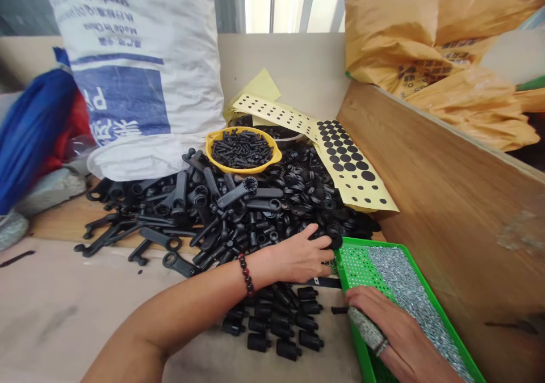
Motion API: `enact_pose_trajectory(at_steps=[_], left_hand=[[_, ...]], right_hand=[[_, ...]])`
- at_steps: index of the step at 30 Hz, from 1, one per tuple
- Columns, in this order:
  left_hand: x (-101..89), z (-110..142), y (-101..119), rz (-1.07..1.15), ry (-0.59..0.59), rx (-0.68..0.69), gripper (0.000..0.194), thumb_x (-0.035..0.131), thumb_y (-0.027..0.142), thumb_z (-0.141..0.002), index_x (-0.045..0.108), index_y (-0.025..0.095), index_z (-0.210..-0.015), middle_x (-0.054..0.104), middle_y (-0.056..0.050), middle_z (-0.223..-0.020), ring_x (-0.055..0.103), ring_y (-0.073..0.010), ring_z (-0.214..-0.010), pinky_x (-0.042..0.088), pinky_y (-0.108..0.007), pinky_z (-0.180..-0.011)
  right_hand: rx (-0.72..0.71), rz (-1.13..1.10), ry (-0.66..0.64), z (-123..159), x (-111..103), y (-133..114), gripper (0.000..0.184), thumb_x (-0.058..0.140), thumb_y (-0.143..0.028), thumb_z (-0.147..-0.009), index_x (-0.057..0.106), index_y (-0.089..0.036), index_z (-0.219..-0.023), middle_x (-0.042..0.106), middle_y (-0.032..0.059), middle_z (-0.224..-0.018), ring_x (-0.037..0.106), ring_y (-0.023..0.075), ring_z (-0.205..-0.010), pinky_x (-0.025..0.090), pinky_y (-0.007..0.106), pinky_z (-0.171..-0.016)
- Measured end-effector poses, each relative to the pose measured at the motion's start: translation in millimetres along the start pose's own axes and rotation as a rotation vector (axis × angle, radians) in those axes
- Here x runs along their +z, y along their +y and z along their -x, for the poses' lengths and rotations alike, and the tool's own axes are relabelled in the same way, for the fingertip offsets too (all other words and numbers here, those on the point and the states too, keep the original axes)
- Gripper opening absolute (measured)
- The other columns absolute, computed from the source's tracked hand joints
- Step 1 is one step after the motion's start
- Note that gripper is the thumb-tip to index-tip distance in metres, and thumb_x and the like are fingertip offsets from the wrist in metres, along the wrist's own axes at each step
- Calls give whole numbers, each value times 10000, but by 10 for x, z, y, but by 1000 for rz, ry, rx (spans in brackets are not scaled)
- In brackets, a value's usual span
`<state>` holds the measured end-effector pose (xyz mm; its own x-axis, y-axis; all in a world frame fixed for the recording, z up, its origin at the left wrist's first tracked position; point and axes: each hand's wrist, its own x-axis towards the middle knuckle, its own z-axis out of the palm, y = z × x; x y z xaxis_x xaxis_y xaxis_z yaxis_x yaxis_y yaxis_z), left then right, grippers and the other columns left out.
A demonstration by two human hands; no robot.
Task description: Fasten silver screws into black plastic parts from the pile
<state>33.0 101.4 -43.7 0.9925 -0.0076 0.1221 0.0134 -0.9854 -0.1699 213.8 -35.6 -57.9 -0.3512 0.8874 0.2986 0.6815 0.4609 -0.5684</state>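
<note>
My left hand (304, 255) reaches palm down over the front right of a heap of black plastic parts (264, 218), its fingers apart. Its fingertips are close to a black round cap (334, 241) and the corner of a green basket (409, 252); whether they touch is unclear. Over the basket's left side is my right hand (395, 326), thumb wrapped in grey tape and pinched to the forefinger. A black ribbed screw (339, 310) sticks out to the left from this pinch. Short black cylinders (281, 329) lie in rows below my left wrist.
Small silvery metal pieces (409, 281) fill much of the basket. A yellow bowl (242, 170) of black ribbed screws stands behind the heap. Yellow sheets of black round stickers (347, 156) lean near a wooden board (451, 184) on the right. A large white sack (149, 59) stands back left.
</note>
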Motion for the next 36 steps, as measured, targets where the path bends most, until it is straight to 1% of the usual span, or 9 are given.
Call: enact_pose_trajectory(at_steps=[3, 8, 14, 18, 23, 27, 30, 33, 36], left_hand=[[-25, 30, -51, 5, -12, 13, 118, 570, 183, -855, 659, 242, -906, 617, -52, -938, 446, -232, -974, 288, -458, -904], [-22, 41, -74, 24, -8, 14, 90, 588, 182, -846, 666, 226, -844, 624, -50, -901, 449, -236, -969, 288, -470, -904], [-1, -4, 37, 33, 30, 2, 102, 554, 164, -856, 642, 204, -889, 613, -56, -930, 450, -226, -956, 309, -469, -902], [68, -34, 77, 4, 44, 9, 113, 545, 167, -862, 632, 206, -923, 606, -50, -930, 450, -226, -973, 304, -489, -935], [74, 9, 31, -31, 24, 37, 121, 540, 178, -870, 656, 210, -867, 608, -52, -939, 449, -232, -983, 300, -491, -949], [28, 79, -22, -61, 19, 58, 99, 567, 183, -856, 660, 198, -825, 607, -49, -958, 450, -228, -984, 305, -478, -950], [2, 99, -33, -63, 39, 58, 98, 557, 191, -862, 651, 190, -836, 607, -51, -948, 453, -229, -970, 316, -467, -936], [-17, 72, -12, -53, 47, 50, 124, 515, 184, -885, 639, 193, -879, 612, -56, -898, 463, -222, -934, 330, -454, -920], [-11, 24, 22, -59, 47, 32, 151, 488, 162, -897, 631, 187, -941, 614, -59, -877, 473, -218, -924, 338, -457, -917]], right_hand=[[24, -24, -27, -28, -13, -28, 342, 369, -46, -670, 563, -225, -886, 637, 38, -793, 627, 195, -761, 524, 286, -652], [-15, -39, -27, -68, -41, -69, 336, 341, -23, -694, 533, -231, -875, 619, 16, -787, 623, 165, -762, 510, 241, -639], [-37, 8, -21, -70, -26, -36, 335, 340, -21, -668, 508, -232, -866, 592, 8, -740, 623, 165, -735, 508, 238, -627], [-44, 12, -26, -92, -29, -54, 330, 331, -17, -694, 509, -231, -871, 597, 10, -733, 621, 164, -705, 504, 242, -608], [2, 13, -50, -46, -14, -30, 278, 318, -19, -716, 466, -230, -821, 574, 22, -747, 599, 174, -717, 493, 267, -608], [-10, -1, -94, -14, -20, 17, 251, 336, -27, -742, 461, -230, -821, 575, 24, -763, 599, 172, -743, 497, 262, -629], [-31, 3, -92, -20, -25, 20, 260, 339, -28, -734, 463, -228, -843, 581, 29, -787, 603, 176, -762, 502, 269, -647], [-40, 9, -55, -36, -22, 1, 254, 321, -26, -738, 452, -227, -824, 557, 18, -730, 597, 176, -723, 496, 266, -617], [-17, 10, -95, -26, -8, 8, 244, 320, -45, -784, 465, -227, -860, 545, 17, -733, 591, 173, -726, 489, 263, -615]])
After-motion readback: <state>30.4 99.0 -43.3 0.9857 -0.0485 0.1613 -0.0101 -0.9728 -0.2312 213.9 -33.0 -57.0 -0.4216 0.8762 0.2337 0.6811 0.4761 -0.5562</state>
